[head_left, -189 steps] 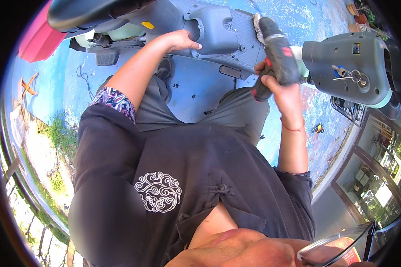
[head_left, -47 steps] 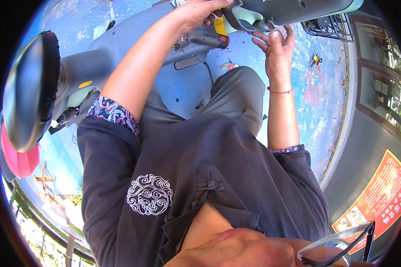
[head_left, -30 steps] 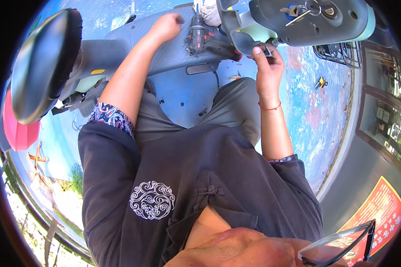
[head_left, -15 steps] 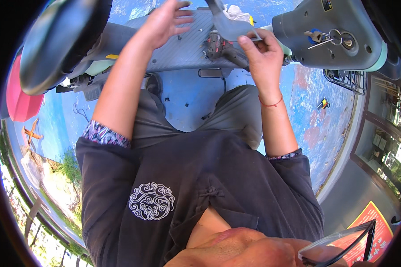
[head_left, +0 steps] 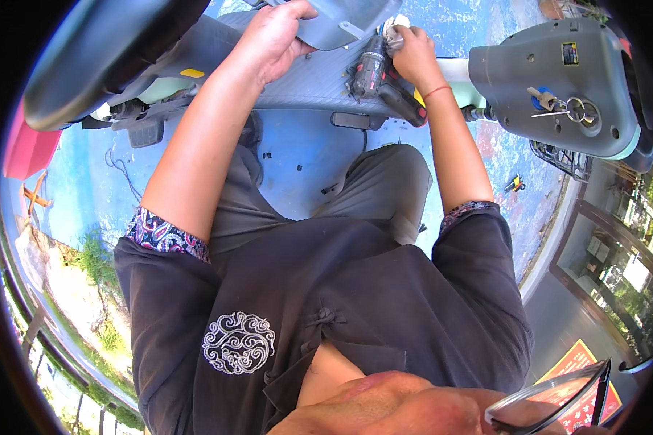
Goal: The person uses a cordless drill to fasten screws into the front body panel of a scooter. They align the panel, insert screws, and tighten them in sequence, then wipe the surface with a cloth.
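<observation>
My left hand [head_left: 274,38] grips the near left edge of a curved grey plastic panel [head_left: 352,20], raised at the top of the view. Lower right of the panel, my right hand [head_left: 416,54] has its fingers closed on a crumpled whitish rag [head_left: 394,35], mostly hidden by the fingers. Just left of that hand a black and red cordless drill [head_left: 372,69] lies on the grey ribbed footboard [head_left: 297,88] of a scooter. The drill's handle and battery point toward my right wrist.
At left is the scooter's dark seat [head_left: 116,61]. On the right, its grey front housing [head_left: 548,80] has a key ring [head_left: 575,110] hanging from the lock. A pedal [head_left: 358,120] sticks out below the footboard. A small yellow and black object [head_left: 515,183] lies on the blue floor.
The grey panel has passed from my right hand to my left, which was spread in the air. My right hand has moved up to the rag beside the drill. The view has shifted slightly.
</observation>
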`<move>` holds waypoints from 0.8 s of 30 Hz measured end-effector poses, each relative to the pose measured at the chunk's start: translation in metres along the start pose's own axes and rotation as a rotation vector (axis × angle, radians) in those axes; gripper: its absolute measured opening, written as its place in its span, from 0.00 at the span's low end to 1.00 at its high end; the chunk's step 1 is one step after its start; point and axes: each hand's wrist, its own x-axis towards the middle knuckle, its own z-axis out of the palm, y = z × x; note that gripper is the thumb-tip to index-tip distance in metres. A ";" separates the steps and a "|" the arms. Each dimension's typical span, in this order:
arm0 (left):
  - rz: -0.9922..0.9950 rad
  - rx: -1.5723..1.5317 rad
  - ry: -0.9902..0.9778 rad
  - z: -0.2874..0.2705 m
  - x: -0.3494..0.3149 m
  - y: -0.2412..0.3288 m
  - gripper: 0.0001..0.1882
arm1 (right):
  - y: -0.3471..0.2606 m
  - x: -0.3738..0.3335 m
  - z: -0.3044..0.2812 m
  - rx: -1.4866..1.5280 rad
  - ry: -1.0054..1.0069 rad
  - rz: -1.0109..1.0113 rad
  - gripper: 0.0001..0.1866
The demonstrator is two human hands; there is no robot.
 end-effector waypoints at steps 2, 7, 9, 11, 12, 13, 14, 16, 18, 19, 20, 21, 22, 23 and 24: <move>0.072 0.057 0.014 -0.001 0.000 -0.003 0.20 | -0.021 -0.004 -0.009 -0.011 -0.073 0.072 0.25; 0.045 0.088 0.094 0.000 0.006 0.004 0.19 | -0.030 0.020 -0.051 -0.064 0.085 0.083 0.14; 0.049 0.041 0.049 0.007 0.011 0.006 0.18 | -0.043 0.020 -0.097 0.003 0.264 0.126 0.16; 0.081 0.019 0.039 0.005 0.012 0.007 0.18 | -0.059 0.007 -0.115 0.097 0.411 0.116 0.17; 0.110 0.018 0.043 0.001 0.014 0.006 0.18 | -0.070 0.001 -0.117 0.152 0.469 0.088 0.17; 0.129 0.013 0.030 0.002 0.017 0.007 0.18 | -0.078 -0.006 -0.123 0.190 0.531 0.070 0.16; 0.122 0.009 0.029 0.002 0.019 0.007 0.18 | -0.083 -0.016 -0.126 0.279 0.494 0.089 0.17; 0.105 0.003 0.024 0.005 0.021 0.011 0.18 | -0.084 -0.036 -0.119 0.457 0.421 0.129 0.20; 0.121 0.023 0.027 0.007 0.022 0.014 0.17 | -0.082 -0.049 -0.094 0.435 0.332 0.096 0.21; 0.128 0.037 0.029 0.006 0.021 0.014 0.17 | -0.088 -0.052 -0.086 0.452 0.334 0.105 0.20; 0.136 0.052 0.030 0.005 0.022 0.014 0.17 | -0.093 -0.050 -0.077 0.472 0.336 0.108 0.20; 0.144 0.068 0.029 0.002 0.025 0.013 0.17 | -0.100 -0.047 -0.068 0.463 0.296 0.094 0.20; 0.155 0.084 0.035 -0.005 0.028 0.011 0.18 | -0.109 -0.044 -0.059 0.460 0.254 0.078 0.21; 0.149 0.147 0.042 -0.019 0.035 0.009 0.17 | -0.119 -0.041 -0.059 0.395 0.199 0.015 0.21; 0.143 0.210 0.048 -0.037 0.044 0.006 0.16 | -0.130 -0.038 -0.062 0.399 0.034 0.073 0.20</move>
